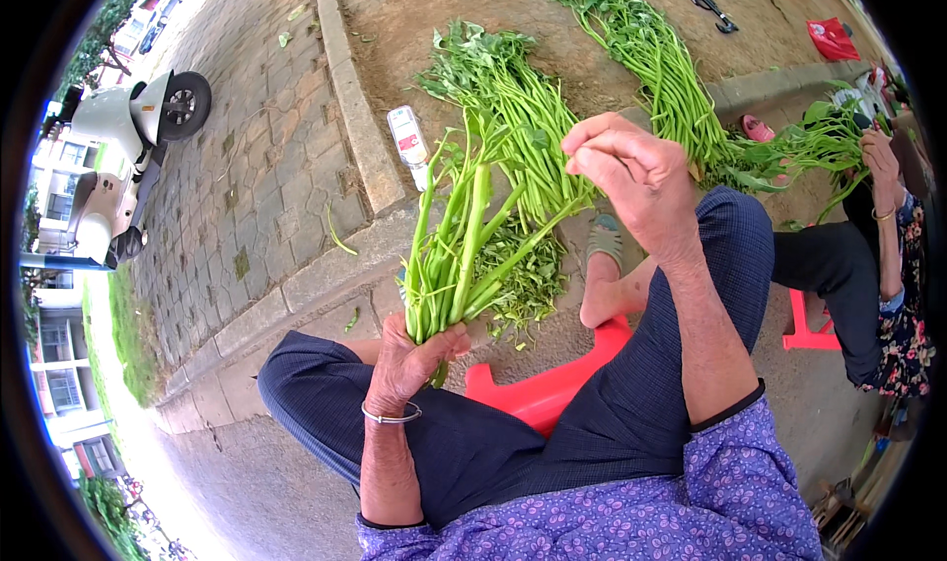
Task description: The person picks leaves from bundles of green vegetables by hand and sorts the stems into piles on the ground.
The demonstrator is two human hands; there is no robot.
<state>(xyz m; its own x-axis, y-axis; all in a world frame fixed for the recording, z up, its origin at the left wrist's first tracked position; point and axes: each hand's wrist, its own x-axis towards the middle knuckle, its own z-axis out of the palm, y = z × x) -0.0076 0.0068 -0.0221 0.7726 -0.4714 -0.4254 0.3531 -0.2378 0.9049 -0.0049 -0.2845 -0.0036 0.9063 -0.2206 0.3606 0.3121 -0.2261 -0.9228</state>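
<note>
My left hand, with a bracelet at the wrist, is closed round the lower ends of a bunch of green vegetable stems. The stems stand up and fan out from my fist, a few leaves on them. To the right and higher, my right hand is raised with its fingertips pinched together; whatever is between them is too small to make out. Behind the bunch lies a pile of leafy green stems on the kerb and ground. A heap of picked-off leaves sits below that pile.
A second stem pile lies farther right. Between my legs is a red plastic stool. A bottle rests by the kerb. At right, another person's hand holds leafy stems. A parked scooter stands far left.
</note>
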